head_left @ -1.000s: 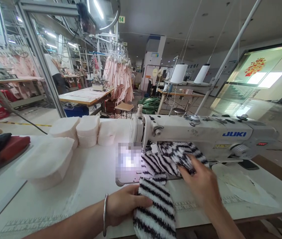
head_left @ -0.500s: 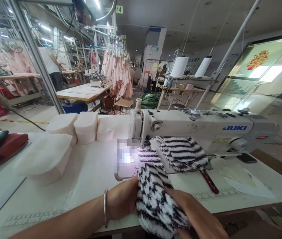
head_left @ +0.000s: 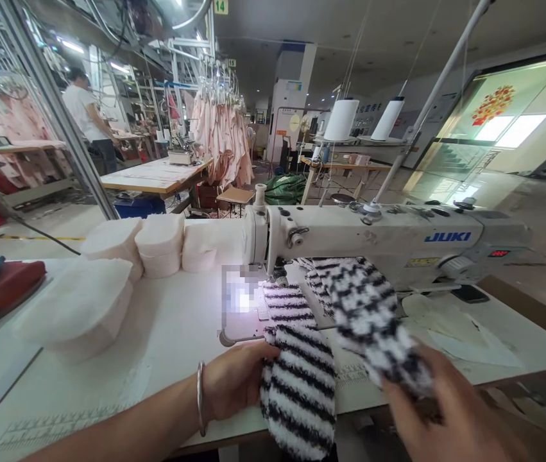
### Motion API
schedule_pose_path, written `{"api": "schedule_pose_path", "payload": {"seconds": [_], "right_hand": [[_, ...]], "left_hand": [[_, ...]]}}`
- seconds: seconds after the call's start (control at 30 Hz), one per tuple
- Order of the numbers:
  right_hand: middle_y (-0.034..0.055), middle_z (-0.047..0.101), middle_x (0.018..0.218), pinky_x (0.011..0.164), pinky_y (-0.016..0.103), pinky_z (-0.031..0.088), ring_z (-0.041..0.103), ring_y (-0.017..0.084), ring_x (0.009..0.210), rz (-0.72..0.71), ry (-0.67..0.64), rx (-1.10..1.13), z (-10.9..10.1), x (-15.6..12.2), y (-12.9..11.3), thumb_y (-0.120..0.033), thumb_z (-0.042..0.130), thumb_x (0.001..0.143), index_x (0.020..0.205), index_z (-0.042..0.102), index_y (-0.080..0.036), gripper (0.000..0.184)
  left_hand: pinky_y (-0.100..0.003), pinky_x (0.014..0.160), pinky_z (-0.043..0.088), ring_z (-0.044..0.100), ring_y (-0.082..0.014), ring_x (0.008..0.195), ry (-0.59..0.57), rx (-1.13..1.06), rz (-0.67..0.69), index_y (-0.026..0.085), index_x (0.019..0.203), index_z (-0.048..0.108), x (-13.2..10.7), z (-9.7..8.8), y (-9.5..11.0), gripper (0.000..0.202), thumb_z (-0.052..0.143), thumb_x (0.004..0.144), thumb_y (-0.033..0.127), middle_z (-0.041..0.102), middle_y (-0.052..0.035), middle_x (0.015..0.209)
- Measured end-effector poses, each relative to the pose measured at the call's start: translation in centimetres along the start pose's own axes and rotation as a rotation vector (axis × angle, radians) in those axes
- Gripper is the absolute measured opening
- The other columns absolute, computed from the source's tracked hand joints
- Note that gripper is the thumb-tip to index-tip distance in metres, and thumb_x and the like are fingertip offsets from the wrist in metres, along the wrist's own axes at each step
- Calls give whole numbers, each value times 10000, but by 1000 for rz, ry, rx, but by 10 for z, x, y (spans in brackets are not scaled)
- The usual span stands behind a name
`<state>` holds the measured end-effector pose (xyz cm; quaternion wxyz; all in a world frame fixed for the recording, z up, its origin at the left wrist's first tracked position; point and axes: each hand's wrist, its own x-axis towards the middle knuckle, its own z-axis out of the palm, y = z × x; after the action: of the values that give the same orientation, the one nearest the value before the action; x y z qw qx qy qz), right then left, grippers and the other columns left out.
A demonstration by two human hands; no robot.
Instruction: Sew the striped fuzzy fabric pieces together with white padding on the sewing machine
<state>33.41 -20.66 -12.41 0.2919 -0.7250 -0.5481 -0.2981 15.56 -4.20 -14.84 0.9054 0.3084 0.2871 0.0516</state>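
Note:
A fluffy black-and-white striped fabric runs from under the needle of the white JUKI sewing machine down over the table's front edge. My left hand, with a metal bangle on the wrist, grips the fabric's left edge near the front of the table. My right hand is closed on a second flap of the same striped fabric, lifted to the right of the needle and blurred by motion.
Stacks of white cut pieces and a larger stack stand on the white table at left. Paper patterns lie at right. A person stands at a far table; pink garments hang behind.
My right hand came back from the fabric under the machine arm to the front edge, then lifted a striped flap up and to the right. The left hand stayed gripping the fabric.

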Motion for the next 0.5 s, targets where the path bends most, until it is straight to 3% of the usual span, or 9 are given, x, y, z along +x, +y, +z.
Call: {"api": "schedule_pose_path", "payload": {"seconds": [0.1,0.2,0.33,0.43,0.5], "right_hand": [[113,638,1202,924,326,473,608,223,1091,-356,-108,5,13,-5,-22,-172,461,866,1291,503,-105,432],[120,604,1262,891,351,487,578,252,1141,-538,-172,-74,27,-13,-37,-289,490,873,1265,539,-79,448],[170,568,1292,872,437,489,569,315,1151,-502,-137,-170,37,-23,-47,-532,507,862,1251,566,-74,604],[167,572,1286,892,466,469,577,320,1140,-498,-102,-179,40,-27,-53,-542,506,860,1254,572,-95,600],[170,586,1268,895,463,462,586,317,1127,-505,-69,-168,41,-29,-56,-537,506,858,1251,574,-98,593]], "left_hand": [[-276,776,474,656,-172,769,-31,-16,-8,74,1011,655,1,-2,0,286,508,840,250,715,-106,893],[-277,791,469,669,-191,829,-83,-60,24,82,1044,654,3,-5,-1,332,432,891,275,721,-113,927],[-308,856,460,660,-230,971,-181,-104,90,102,1104,644,1,-5,1,386,417,929,359,718,-118,1010],[-341,891,451,639,-261,1038,-274,-139,114,111,1130,640,-3,0,4,572,364,924,567,703,-131,1064],[-342,904,445,634,-259,1048,-322,-132,153,125,1146,636,-6,3,4,591,385,908,604,700,-127,1079]]}}
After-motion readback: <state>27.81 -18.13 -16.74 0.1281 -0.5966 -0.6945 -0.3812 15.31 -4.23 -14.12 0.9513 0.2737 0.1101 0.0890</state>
